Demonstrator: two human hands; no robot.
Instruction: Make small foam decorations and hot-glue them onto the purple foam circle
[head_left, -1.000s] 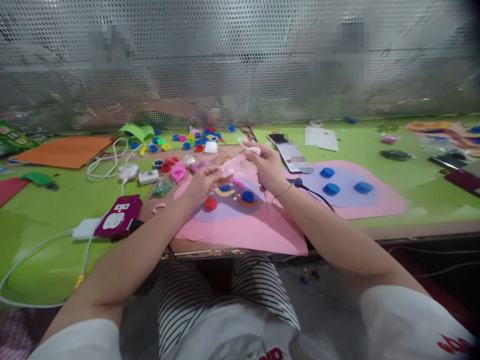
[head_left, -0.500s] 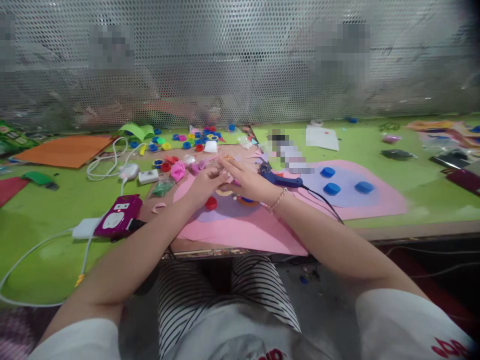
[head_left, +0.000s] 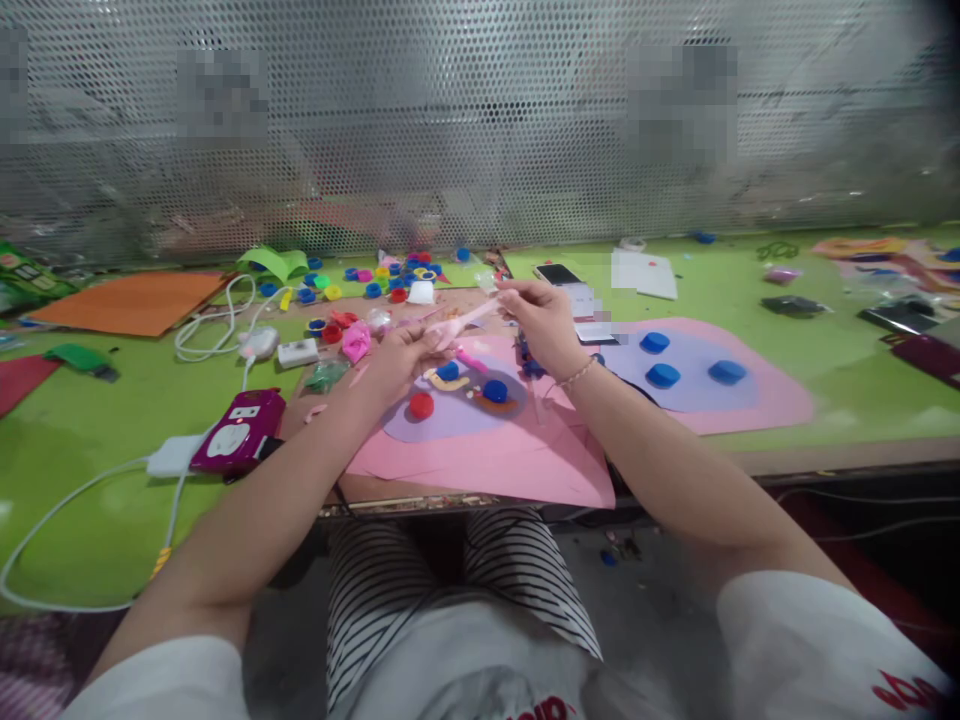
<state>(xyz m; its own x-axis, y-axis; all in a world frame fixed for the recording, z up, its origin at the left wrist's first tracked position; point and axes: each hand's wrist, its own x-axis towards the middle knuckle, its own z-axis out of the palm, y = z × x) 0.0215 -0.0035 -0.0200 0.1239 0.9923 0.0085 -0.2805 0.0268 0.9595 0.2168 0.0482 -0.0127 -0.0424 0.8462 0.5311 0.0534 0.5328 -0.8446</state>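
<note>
A grey perforated metal wall (head_left: 480,120) runs along the back edge of the green worktop (head_left: 97,520). A large pink sheet (head_left: 487,465) with a lilac centre reaches the worktop's front edge, its lower part lying between that edge and the hands. Above it, forearms slanting inward, the left hand (head_left: 409,362) and, farther back, the right hand (head_left: 546,322) pinch opposite ends of a pale pink stretched strip (head_left: 474,316), fingertips closed. A round red plastic cap (head_left: 421,405) lies near the left hand.
</note>
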